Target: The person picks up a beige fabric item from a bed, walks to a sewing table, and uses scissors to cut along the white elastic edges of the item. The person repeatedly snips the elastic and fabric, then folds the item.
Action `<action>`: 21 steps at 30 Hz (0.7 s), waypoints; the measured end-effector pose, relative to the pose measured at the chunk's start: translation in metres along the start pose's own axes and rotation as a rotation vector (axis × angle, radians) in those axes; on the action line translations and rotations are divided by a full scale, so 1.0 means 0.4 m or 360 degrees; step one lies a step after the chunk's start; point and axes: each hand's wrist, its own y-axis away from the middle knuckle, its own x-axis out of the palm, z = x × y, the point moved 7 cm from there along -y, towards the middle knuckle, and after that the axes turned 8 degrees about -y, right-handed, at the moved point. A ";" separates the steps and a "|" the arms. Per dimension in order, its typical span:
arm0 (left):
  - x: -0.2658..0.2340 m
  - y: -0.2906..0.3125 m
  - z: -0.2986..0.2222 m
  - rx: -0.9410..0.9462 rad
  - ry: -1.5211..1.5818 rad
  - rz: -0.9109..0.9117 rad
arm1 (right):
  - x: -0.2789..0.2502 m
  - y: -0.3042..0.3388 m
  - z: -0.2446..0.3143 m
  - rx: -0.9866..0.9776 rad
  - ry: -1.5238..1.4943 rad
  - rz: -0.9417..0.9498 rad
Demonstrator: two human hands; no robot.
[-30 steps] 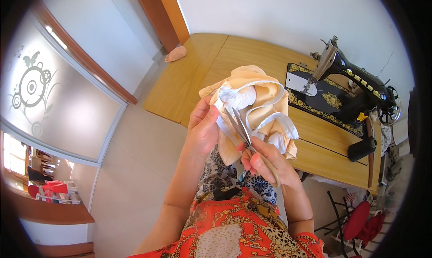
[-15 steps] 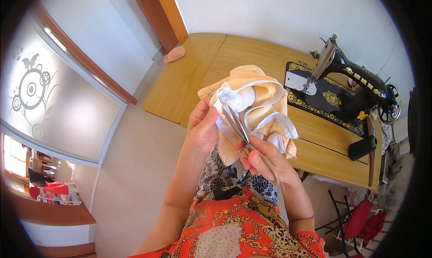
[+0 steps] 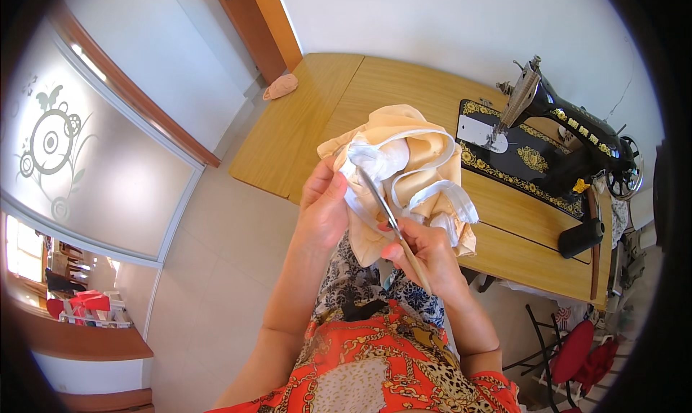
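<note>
In the middle of the frame, a bundle of peach cloth with white edging (image 3: 418, 140) is gathered over the near edge of the wooden table (image 3: 306, 117). The left hand (image 3: 324, 205), to the left of the bundle, has its thumb and fingers closed on the cloth's white edge. The right hand (image 3: 431, 258), just below the centre, has its fingers bent around the handles of the scissors (image 3: 382, 202); how far they are spread inside the loops I cannot tell, because the hand covers most of them. The blades, seen almost from the edge, point to the upper left, with their tips over the white part close to the left thumb.

The bundle hides a part of the table. To the upper right stands a black sewing machine (image 3: 559, 110) with golden ornament; its base is near the cloth, and whether they touch is not clear. Right of centre, a black thread cone (image 3: 581, 238) lies beside a long wooden strip (image 3: 594, 251). A pinkish rolled cloth (image 3: 280, 87) is at the table's corner in the upper left, near the brown door (image 3: 252, 31). At the lower right is a red chair (image 3: 573, 350).
</note>
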 end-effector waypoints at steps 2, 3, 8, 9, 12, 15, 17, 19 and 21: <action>-0.005 0.001 -0.007 0.0035 0.0036 -0.0032 | -0.012 0.009 0.002 -0.0198 0.0043 -0.0110; -0.007 0.002 -0.009 0.0051 0.0056 -0.0047 | -0.021 0.009 0.021 -0.0345 -0.0047 -0.0197; 0.002 0.017 0.010 -0.0043 0.0000 0.0068 | -0.013 -0.073 0.083 -0.0530 -0.0216 -0.0454; 0.004 0.018 0.014 -0.0054 -0.0042 0.0089 | -0.004 -0.097 0.082 -0.0464 -0.0274 -0.0481; 0.016 0.019 0.002 0.0059 -0.0242 0.0126 | 0.014 -0.140 0.077 -0.0390 -0.0530 -0.0471; 0.000 0.019 0.014 0.0025 -0.0232 0.0122 | 0.011 -0.144 0.062 -0.0237 -0.0811 -0.0470; 0.002 0.024 0.021 -0.0006 0.0071 0.0123 | 0.010 -0.147 0.068 -0.0325 -0.0817 -0.0506; 0.006 0.026 0.032 -0.0060 0.0357 0.0112 | 0.007 -0.147 0.068 -0.0384 -0.0807 -0.0529; 0.011 0.035 0.040 -0.0139 0.0612 0.0076 | 0.010 -0.140 0.052 -0.0407 -0.0796 -0.0528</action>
